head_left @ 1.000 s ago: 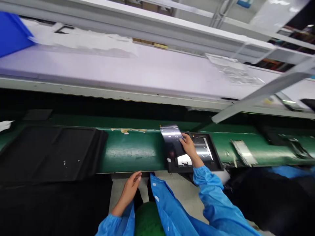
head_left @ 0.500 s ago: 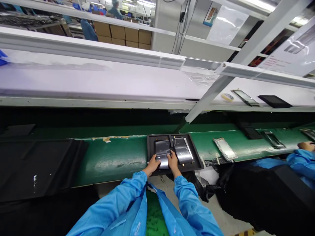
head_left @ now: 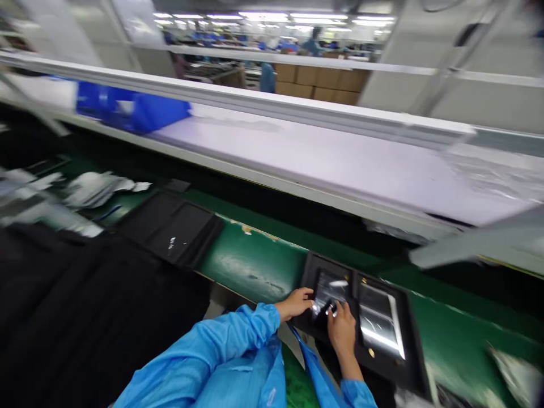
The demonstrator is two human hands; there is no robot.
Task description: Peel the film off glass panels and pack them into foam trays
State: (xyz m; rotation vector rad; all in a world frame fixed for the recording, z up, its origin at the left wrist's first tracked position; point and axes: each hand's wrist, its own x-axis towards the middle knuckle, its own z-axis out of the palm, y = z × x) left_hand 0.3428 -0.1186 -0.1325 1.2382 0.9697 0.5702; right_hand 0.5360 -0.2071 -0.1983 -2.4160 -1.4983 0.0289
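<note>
Two glossy, dark panels lie in a black tray [head_left: 331, 263], one in each of its two recesses, and both look sleeved in clear plastic that throws back white streaks of light. The tray sits on a green conveyor belt [head_left: 250, 263], right in front of you. Your two hands are both at the left-hand recess. Your left hand [head_left: 294, 304] reaches in from the side, its fingers stretched out flat toward the near corner of the left panel [head_left: 330, 289]. Your right hand [head_left: 342, 331] comes in from below, fingers curled down onto that same panel. Your fingertips nearly meet around one small dark bit [head_left: 327, 309], but the blur hides whether either hand is actually pinching it, so you can't tell the grip from here. The right panel [head_left: 378, 320] lies untouched in its recess. Farther left on the belt are one black foam mat [head_left: 170, 229] and a few crumpled white wrappers [head_left: 100, 190]. Beyond the belt, a long white shelf [head_left: 297, 153] carries a blue bin [head_left: 147, 113]. Past it stand stacked cardboard boxes [head_left: 318, 85] and one distant blue-clad co-worker [head_left: 267, 79].
</note>
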